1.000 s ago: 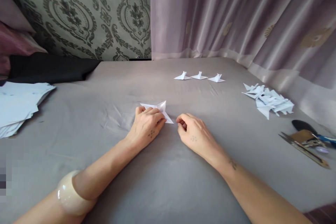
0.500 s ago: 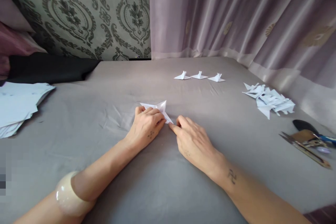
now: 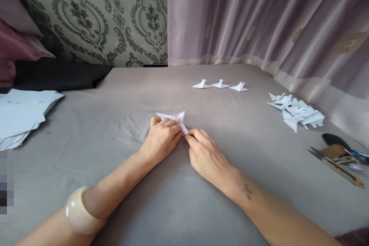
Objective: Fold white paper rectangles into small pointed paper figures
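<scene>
A partly folded piece of white paper (image 3: 179, 118) with several pointed corners lies on the grey cloth in the middle of the view. My left hand (image 3: 163, 134) covers its near left part, fingers curled and pressed onto it. At the paper's right point, my right hand (image 3: 206, 150) has its thumb and forefinger closed on the tip. The two hands are close together, almost touching. Under my left hand the lower part of the paper is hidden.
Three folded paper figures (image 3: 220, 83) stand in a row farther back. A heap of folded paper pieces (image 3: 302, 111) lies to the right. Nearer on the right are scissors (image 3: 336, 167) beside a brown item. A stack of white sheets (image 3: 23, 115) and black cloth (image 3: 60, 75) occupy the left.
My right hand has shifted slightly left, its fingers closing on the paper's right tip. My left hand stays on the paper. The whole view has shifted a little.
</scene>
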Tool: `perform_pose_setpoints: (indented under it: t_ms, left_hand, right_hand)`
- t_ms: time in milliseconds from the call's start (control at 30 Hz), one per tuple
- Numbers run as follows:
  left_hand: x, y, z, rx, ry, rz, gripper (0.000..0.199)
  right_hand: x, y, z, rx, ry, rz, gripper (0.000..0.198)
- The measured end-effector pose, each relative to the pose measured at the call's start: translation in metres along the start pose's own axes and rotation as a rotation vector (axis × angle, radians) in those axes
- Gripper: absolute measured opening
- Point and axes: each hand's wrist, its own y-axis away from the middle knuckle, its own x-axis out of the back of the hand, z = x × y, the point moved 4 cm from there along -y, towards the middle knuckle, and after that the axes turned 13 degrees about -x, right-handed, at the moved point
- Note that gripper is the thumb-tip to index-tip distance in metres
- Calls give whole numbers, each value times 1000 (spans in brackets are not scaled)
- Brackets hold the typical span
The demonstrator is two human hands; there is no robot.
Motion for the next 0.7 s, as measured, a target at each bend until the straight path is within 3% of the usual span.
perform_pose_setpoints:
  t_ms: [233,500,700]
  left_hand:
    - [9,6,-3,90,-45,91,15]
    - [9,7,0,72,-96,51,21]
    - [12,3,3,94,-127,19,12]
  right_hand:
    - [-4,3,-3,-21,63,-18,37]
    - [-6,2,-4,-17,47,1,38]
    - [-3,-1,-5,-24,29,-12,34]
